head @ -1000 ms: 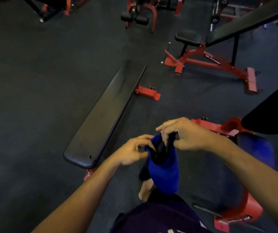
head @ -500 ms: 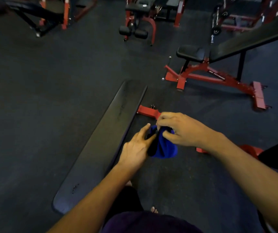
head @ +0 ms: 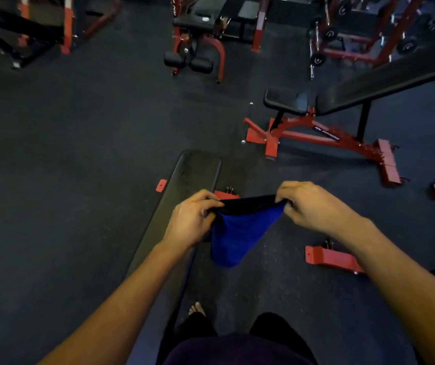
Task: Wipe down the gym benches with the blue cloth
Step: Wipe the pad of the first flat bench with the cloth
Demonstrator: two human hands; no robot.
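The blue cloth (head: 237,233) hangs stretched between both hands at mid-frame, its top edge dark. My left hand (head: 190,219) pinches its left corner and my right hand (head: 314,206) pinches its right corner. Below and to the left of the cloth lies a flat black bench (head: 184,185) on red feet, running from near my legs away from me. The cloth hangs in the air just right of the bench's pad, not touching it. An inclined black bench (head: 385,80) on a red frame stands at the right rear.
Red bench feet (head: 332,259) lie on the dark rubber floor to my right. A leg-curl bench (head: 198,35) stands at the top centre, with racks and dumbbells (head: 324,43) at the top right. Another black and red frame (head: 26,30) is at the top left.
My hands have drawn apart, spreading the bunched cloth out between them. The view has shifted forward along the flat bench.
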